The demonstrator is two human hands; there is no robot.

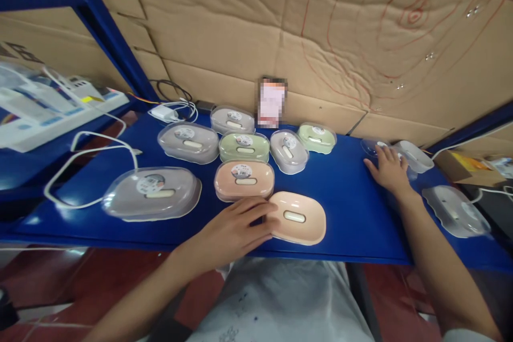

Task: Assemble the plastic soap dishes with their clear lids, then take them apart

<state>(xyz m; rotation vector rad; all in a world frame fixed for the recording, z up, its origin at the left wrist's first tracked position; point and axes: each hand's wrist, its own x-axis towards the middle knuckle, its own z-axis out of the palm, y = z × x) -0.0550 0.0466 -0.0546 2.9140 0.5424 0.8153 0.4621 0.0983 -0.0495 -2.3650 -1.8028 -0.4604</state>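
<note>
My left hand grips the left rim of an uncovered peach soap dish at the table's front edge; its thumb is partly hidden. The dish is oval, with a pale slot-shaped piece in its middle. Out to the right, my right hand is spread open, its fingertips touching a clear lid partly covered by the hand. A grey dish lies just beyond those fingers. Behind my left hand sits a peach dish under a clear, labelled lid, beside a lidded green dish.
Several more lidded dishes stand on the blue table, including a grey one at left and another at far right. A phone leans against the cardboard wall. White cables and a charger lie at left.
</note>
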